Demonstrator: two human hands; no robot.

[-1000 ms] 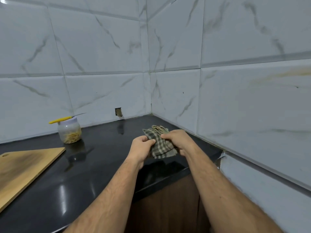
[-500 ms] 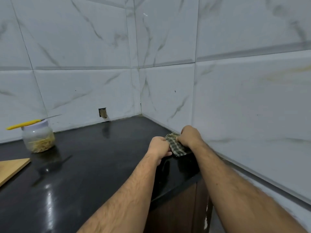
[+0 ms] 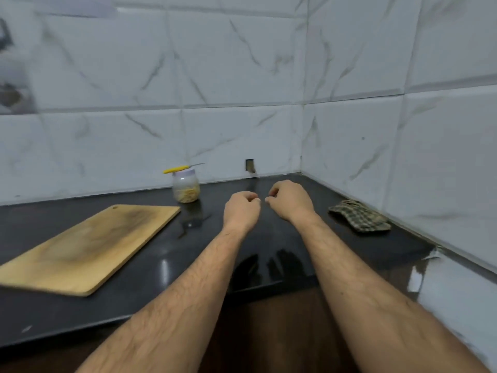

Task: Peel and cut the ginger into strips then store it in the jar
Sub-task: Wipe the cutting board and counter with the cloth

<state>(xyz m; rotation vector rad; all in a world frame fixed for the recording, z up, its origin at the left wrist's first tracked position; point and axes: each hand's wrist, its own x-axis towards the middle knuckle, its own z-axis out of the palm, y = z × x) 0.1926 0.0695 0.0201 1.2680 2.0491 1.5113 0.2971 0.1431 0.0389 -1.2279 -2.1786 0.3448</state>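
Both hands hovered over the middle of the black tabletop, close together but not touching. My left hand had its fingers curled into a loose fist with nothing in it; my right hand was curled the same way, also empty as far as I could see.

The jar stood near the back edge of the tabletop, close to the wall, with pale ginger strips heaped in its lower part. The lid looked to be on, and the yellow-handled knife lay balanced across the top of it. The wooden cutting board lay toward the left front, bare of ginger. A checked cloth sat crumpled by the right-hand wall, well apart from my hands.

I judged the task close to done: ginger cut and stored, hands apparently wiped. What I took to remain was tidying. To do that well, I would lift the knife off the jar by its handle first, keeping the blade pointed away, since a knife resting on a rounded lid could slip at a nudge. Then I would steady the jar with one hand and check the lid was tight before moving it.
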